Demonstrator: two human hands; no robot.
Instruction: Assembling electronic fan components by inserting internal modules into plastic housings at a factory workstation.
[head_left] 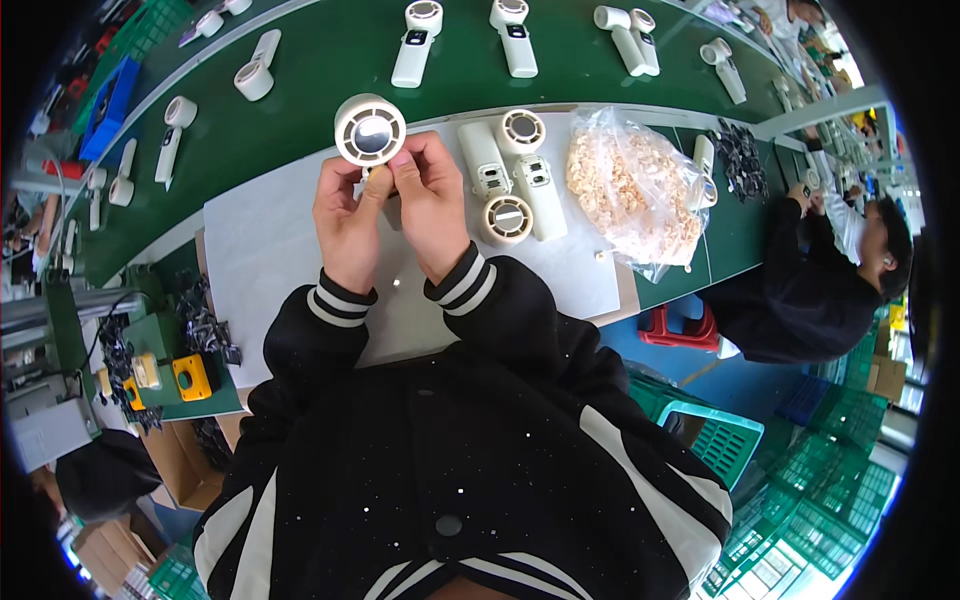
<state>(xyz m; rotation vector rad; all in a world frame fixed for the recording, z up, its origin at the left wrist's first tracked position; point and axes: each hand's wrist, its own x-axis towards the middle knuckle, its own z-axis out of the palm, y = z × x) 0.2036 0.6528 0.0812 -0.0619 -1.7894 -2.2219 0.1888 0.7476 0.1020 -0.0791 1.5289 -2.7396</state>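
Above the white sheet [270,270], a cream handheld fan [370,131] is held up with its round, slotted head facing me. My left hand [347,222] and my right hand [432,200] both close on it just below the head, thumbs together at its neck. Most of the fan's handle is hidden by my fingers. Two more handheld fans lie side by side to the right of my right hand, one [482,158] with its head toward me and the other [540,195] with its head away.
A clear bag [635,190] of small cream pieces lies right of the fans, with black cables [740,160] beyond. Several fans [415,55] lie along the green belt [320,60]. A yellow control box [193,378] stands at left. A co-worker [810,290] sits at right.
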